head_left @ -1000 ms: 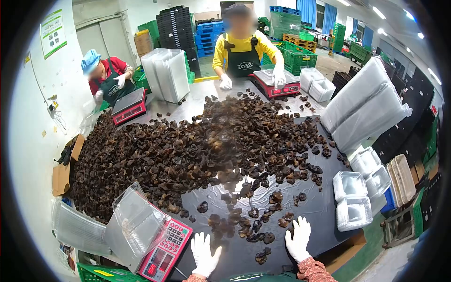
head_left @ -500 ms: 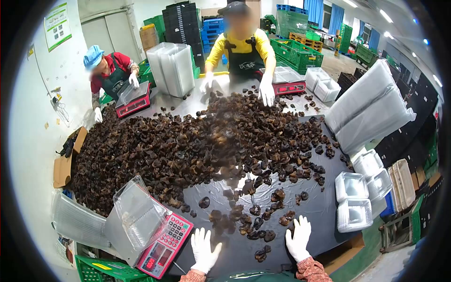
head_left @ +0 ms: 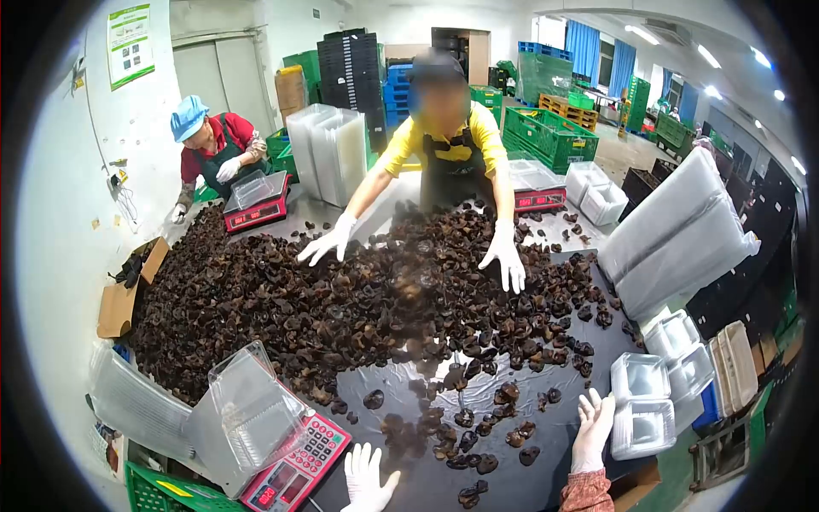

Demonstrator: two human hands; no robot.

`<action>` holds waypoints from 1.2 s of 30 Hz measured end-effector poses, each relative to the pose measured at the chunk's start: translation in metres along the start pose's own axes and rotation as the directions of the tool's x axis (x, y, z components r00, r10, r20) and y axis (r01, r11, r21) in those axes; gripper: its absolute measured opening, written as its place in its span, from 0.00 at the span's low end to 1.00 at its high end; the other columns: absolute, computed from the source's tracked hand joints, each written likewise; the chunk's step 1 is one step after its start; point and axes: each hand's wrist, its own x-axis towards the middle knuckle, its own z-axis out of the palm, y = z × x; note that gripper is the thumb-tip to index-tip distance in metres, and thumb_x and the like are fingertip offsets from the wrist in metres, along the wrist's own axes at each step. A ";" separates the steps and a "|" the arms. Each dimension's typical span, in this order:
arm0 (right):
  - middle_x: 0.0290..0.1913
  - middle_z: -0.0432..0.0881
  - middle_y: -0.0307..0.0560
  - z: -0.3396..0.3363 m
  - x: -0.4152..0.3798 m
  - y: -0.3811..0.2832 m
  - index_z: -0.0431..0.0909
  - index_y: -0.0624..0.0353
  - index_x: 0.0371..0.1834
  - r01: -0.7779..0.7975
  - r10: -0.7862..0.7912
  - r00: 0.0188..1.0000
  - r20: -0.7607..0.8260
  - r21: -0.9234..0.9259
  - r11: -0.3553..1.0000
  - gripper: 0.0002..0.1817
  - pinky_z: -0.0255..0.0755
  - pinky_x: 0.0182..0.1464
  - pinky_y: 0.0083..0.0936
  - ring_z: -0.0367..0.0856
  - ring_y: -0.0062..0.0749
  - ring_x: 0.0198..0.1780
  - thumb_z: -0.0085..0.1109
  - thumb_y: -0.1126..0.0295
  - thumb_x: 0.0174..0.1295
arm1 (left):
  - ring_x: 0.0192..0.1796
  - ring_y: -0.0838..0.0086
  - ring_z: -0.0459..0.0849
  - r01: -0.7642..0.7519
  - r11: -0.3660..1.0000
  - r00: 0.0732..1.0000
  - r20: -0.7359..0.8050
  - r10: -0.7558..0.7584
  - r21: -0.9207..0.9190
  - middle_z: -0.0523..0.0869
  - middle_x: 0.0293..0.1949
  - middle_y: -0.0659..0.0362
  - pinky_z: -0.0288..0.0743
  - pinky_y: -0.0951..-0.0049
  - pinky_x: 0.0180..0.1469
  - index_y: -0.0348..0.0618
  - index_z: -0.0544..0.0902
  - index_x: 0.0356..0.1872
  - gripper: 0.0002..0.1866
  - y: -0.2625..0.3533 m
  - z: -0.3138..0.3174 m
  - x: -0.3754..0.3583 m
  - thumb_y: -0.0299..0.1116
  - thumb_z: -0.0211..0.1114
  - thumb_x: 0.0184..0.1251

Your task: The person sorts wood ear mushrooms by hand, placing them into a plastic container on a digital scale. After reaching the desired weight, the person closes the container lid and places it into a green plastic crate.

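My white-gloved left hand (head_left: 368,480) is at the near edge of the dark table, fingers spread and holding nothing, just right of the red scale (head_left: 299,461). A clear plastic tray (head_left: 247,410) lies tilted on that scale. My right hand (head_left: 592,432), also gloved, is raised with its fingers apart beside the clear plastic containers (head_left: 641,380) at the right edge. Several loose pieces of black wood ear mushroom (head_left: 486,463) lie on the table between my hands. Beyond them spreads the large wood ear heap (head_left: 281,299).
A co-worker in yellow (head_left: 444,145) leans over the heap from across the table. Another co-worker (head_left: 213,145) stands far left by a second scale (head_left: 258,205). Tall wrapped container stacks (head_left: 674,230) stand at right. A cardboard box (head_left: 128,294) sits at left.
My right hand has moved right, up to the clear containers. My left hand sits slightly lower in view. The co-worker in yellow now leans in, both arms stretched over the heap.
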 end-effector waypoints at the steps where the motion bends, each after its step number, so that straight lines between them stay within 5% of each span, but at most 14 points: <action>1: 0.74 0.69 0.61 -0.003 -0.002 0.004 0.50 0.51 0.84 -0.008 0.009 1.000 0.018 -0.014 1.000 0.37 0.60 0.73 0.47 0.75 0.49 0.65 0.45 0.47 0.79 | 0.79 0.45 0.63 0.003 1.000 1.000 0.009 -0.003 0.005 0.71 0.74 0.42 0.52 0.43 0.80 0.34 0.74 0.69 0.34 0.001 -0.001 -0.002 0.45 0.70 0.68; 14: 0.68 0.76 0.58 -0.002 -0.015 0.024 0.59 0.57 0.80 -0.124 0.125 0.992 0.012 -0.090 0.988 0.36 0.62 0.70 0.44 0.80 0.38 0.56 0.47 0.46 0.78 | 0.79 0.45 0.63 -0.016 1.000 1.000 -0.018 0.017 0.020 0.71 0.73 0.42 0.52 0.43 0.80 0.36 0.74 0.70 0.34 0.000 0.002 0.000 0.43 0.71 0.66; 24: 0.64 0.80 0.58 -0.012 -0.025 0.051 0.59 0.65 0.79 -0.064 0.084 0.993 0.083 -0.227 0.972 0.36 0.72 0.61 0.39 0.85 0.37 0.53 0.47 0.50 0.78 | 0.78 0.45 0.64 -0.009 1.000 1.000 -0.015 0.009 0.018 0.72 0.73 0.42 0.53 0.43 0.80 0.35 0.75 0.69 0.34 0.001 0.001 0.001 0.43 0.71 0.67; 33: 0.59 0.82 0.55 -0.002 -0.040 0.050 0.60 0.70 0.77 0.086 -0.012 0.985 0.174 -0.424 0.902 0.28 0.74 0.59 0.26 0.84 0.31 0.49 0.42 0.64 0.82 | 0.76 0.42 0.67 -0.020 0.999 1.000 -0.004 0.020 0.037 0.74 0.71 0.39 0.56 0.45 0.78 0.32 0.74 0.69 0.31 0.006 -0.005 0.004 0.42 0.68 0.71; 36: 0.59 0.82 0.55 0.006 -0.049 0.048 0.60 0.70 0.77 0.158 -0.055 0.977 0.205 -0.531 0.832 0.26 0.74 0.59 0.25 0.83 0.30 0.48 0.43 0.69 0.81 | 0.77 0.41 0.63 -0.023 0.999 1.000 0.012 0.023 0.023 0.71 0.71 0.39 0.51 0.40 0.78 0.35 0.76 0.66 0.38 -0.015 0.015 -0.003 0.47 0.76 0.58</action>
